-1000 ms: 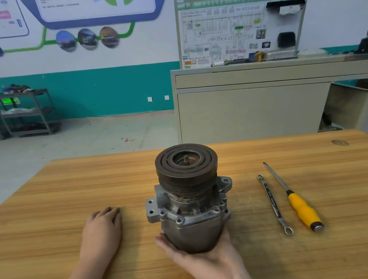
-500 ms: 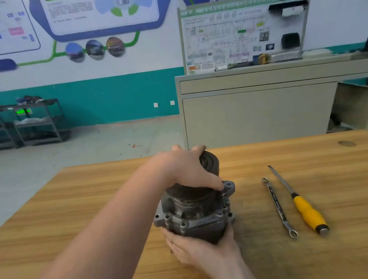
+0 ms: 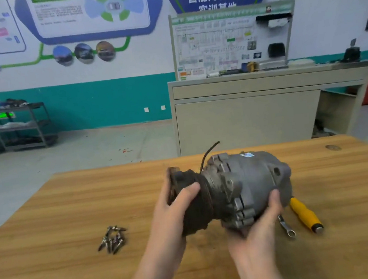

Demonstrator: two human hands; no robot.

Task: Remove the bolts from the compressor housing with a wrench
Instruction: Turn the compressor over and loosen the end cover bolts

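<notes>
Compressor (image 3: 241,185) held on its side over desk (image 3: 50,223) centre by left hand (image 3: 174,207) & right hand (image 3: 256,222), blocking the middle. Bolts (image 3: 113,239) in a loose pile left of the left forearm, bare desk around them. Wrench (image 3: 285,226) & yellow-handled screwdriver (image 3: 305,215) lie just right of right hand, partly under compressor. Far right of desk is bare wood.

Wooden table (image 3: 50,223): bolts (image 3: 113,239), wrench (image 3: 286,227), screwdriver (image 3: 305,215)

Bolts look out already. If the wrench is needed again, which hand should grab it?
Right, probably. The right hand holds the compressor directly beside the wrench. The left hand grips the pulley end, nearer the bolts, and could steady the unit.
</notes>
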